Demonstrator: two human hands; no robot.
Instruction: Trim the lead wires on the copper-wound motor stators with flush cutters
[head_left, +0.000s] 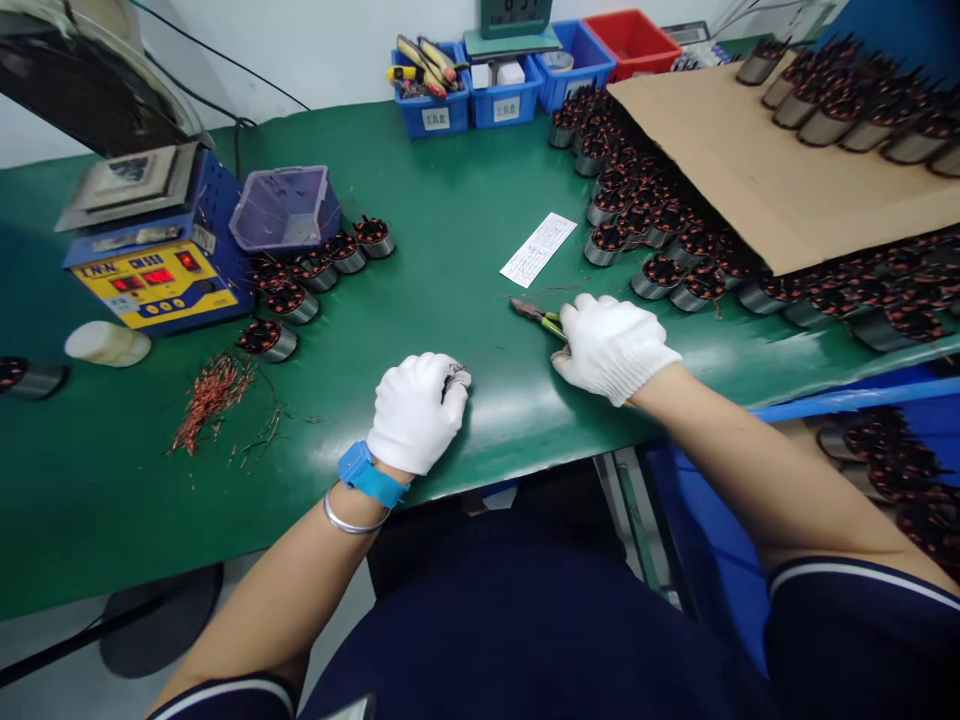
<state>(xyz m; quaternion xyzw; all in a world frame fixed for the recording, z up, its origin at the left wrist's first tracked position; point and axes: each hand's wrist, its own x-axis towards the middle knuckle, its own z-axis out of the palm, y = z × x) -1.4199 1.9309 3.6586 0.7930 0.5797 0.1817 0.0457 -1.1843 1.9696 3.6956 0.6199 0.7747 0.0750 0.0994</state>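
Observation:
My left hand point(418, 410), in a white glove, is closed over the green table near its front edge. Something small and dark shows between thumb and fingers, mostly hidden. To the right, my gloved right hand point(611, 348) is wrapped round green-handled pliers point(534, 311), whose jaws point left. A written paper slip point(538, 250) lies just beyond the pliers. Left of my left hand is a pile of copper wire scraps point(212, 395), with a wound metal core point(268, 340) behind it.
A blue and yellow soldering unit point(161, 280) and a purple bin point(286, 208) stand at the left. Blue tool boxes point(435, 116) line the back. Cardboard point(720, 150) lies over many wound cores point(660, 275) at the right. The green table point(442, 210) ends before my body.

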